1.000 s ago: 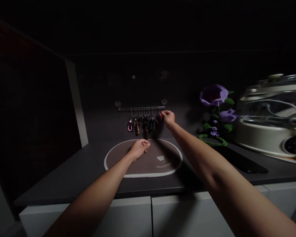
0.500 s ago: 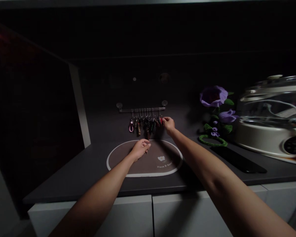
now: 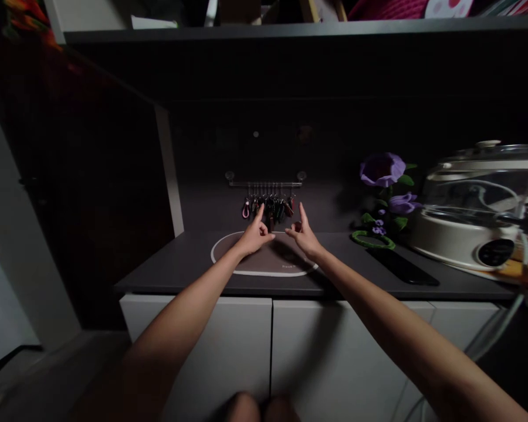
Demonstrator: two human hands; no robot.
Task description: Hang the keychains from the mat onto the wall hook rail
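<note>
My left hand hovers above the brown oval mat, with its index finger and thumb stretched apart and the other fingers curled; nothing shows in it. Mirroring it, my right hand also points its index finger up, thumb out, and holds nothing. Behind my hands, a clear rail on suction cups carries a row of hooks with several bunches of keys. A pink key loop hangs at the left end, and a red piece at the right end. My left fingers cover part of the bunches.
Purple artificial flowers with a green ring base stand to the right, behind a flat black slab. A cream appliance with a clear top is farther right. Overhead runs a loaded shelf; white cabinet doors are below.
My right hand has let go of the red piece at the rail's right end and drawn back beside my left hand. Both hands have spread index finger and thumb. The view has moved back.
</note>
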